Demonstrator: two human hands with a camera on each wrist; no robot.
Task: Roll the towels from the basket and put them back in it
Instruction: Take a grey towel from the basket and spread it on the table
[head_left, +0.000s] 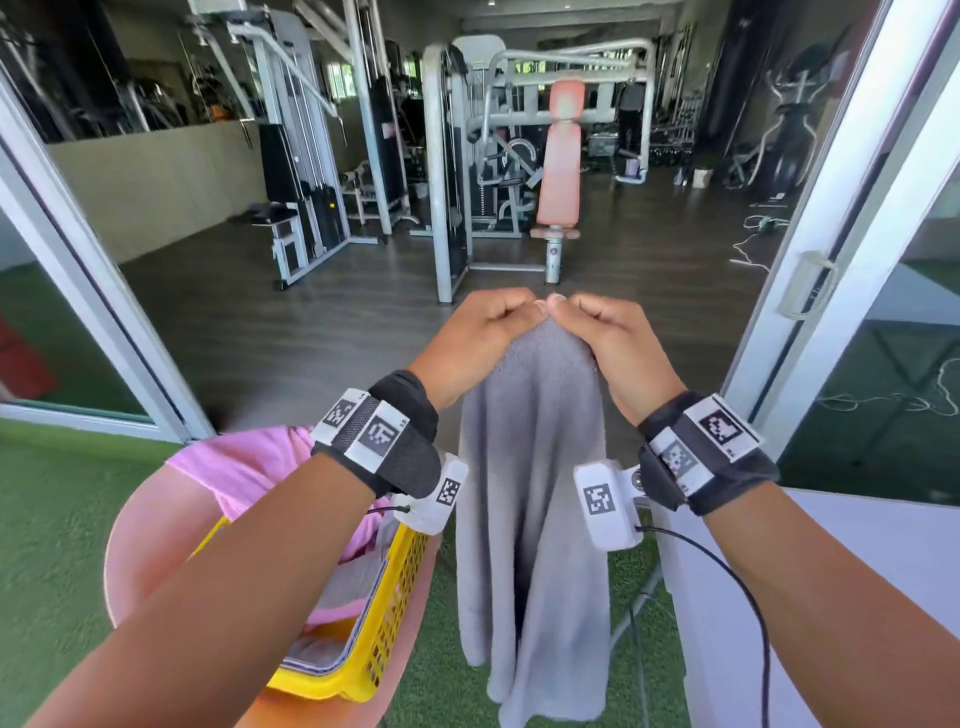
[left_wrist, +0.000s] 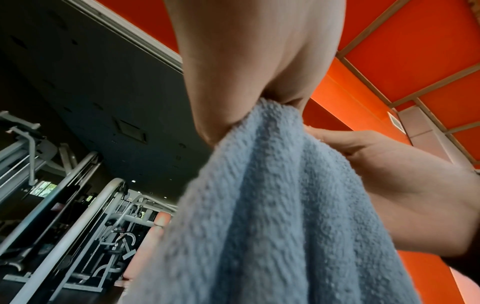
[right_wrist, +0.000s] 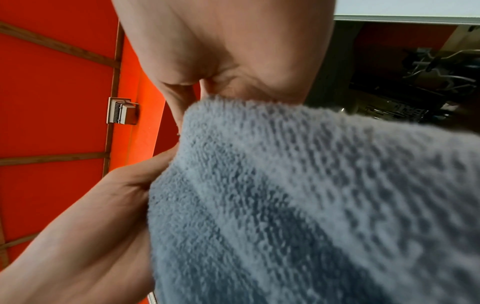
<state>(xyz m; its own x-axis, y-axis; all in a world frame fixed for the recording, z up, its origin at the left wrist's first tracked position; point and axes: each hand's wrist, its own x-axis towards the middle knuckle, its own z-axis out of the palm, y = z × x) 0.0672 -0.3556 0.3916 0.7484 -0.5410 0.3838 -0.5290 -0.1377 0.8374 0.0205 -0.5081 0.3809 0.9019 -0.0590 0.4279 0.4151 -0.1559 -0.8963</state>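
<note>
A grey towel (head_left: 535, 493) hangs full length in front of me, bunched at its top edge. My left hand (head_left: 485, 325) and my right hand (head_left: 597, 325) pinch that top edge side by side, thumbs nearly touching. The left wrist view shows the towel (left_wrist: 272, 216) coming out of the left hand (left_wrist: 249, 78), with the right hand (left_wrist: 389, 174) beside it. In the right wrist view the towel (right_wrist: 311, 205) fills the lower frame under the right hand (right_wrist: 228, 51). A yellow basket (head_left: 387, 618) sits at lower left, holding a pink towel (head_left: 244, 467) and other cloth.
The basket rests on a pink plastic chair (head_left: 140, 540) on green turf (head_left: 47, 545). A white surface (head_left: 857, 545) lies at right. Sliding door frames (head_left: 831, 218) flank an opening onto a gym floor with weight machines (head_left: 447, 171).
</note>
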